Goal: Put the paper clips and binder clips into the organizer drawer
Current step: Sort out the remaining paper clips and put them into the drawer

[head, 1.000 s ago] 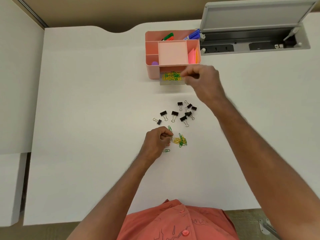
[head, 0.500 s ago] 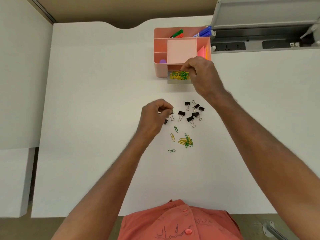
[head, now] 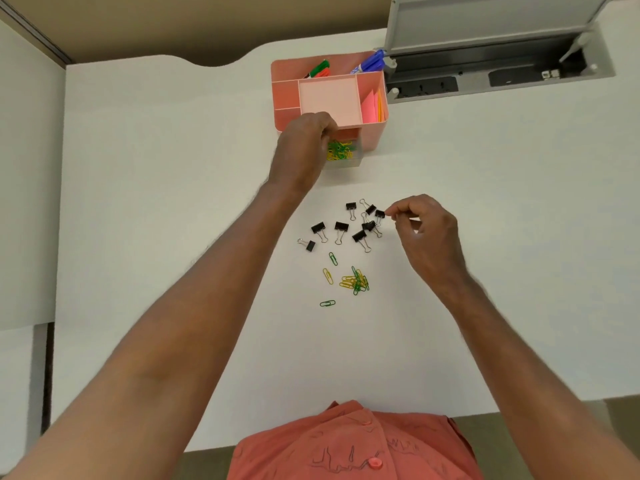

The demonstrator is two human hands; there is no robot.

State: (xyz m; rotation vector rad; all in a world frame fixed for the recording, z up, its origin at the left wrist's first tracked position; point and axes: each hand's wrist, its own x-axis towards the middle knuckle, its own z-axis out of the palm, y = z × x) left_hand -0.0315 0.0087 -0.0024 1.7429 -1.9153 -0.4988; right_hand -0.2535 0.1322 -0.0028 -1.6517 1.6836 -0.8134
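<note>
The pink organizer [head: 372, 133] stands at the back of the white desk, its clear drawer [head: 349, 160] pulled out with green and yellow paper clips [head: 341, 150] inside. My left hand [head: 304, 147] hovers over the drawer's left part with its fingers bunched; whatever they hold is hidden. Several black binder clips [head: 341, 226] lie mid-desk. My right hand [head: 424, 230] pinches the rightmost binder clip [head: 380, 213] with thumb and forefinger. A small pile of paper clips [head: 355, 280] and three loose ones [head: 327, 303] lie nearer to me.
Markers [head: 320, 68] and pink sticky notes [head: 370, 107] fill the organizer's upper compartments. An open grey cable hatch [head: 491, 76] with sockets sits behind and to the right. The desk edge [head: 207, 441] runs just in front of my orange shirt.
My left hand rose from the clips on the desk to the drawer. My right hand left the drawer and came down to the right side of the binder clips.
</note>
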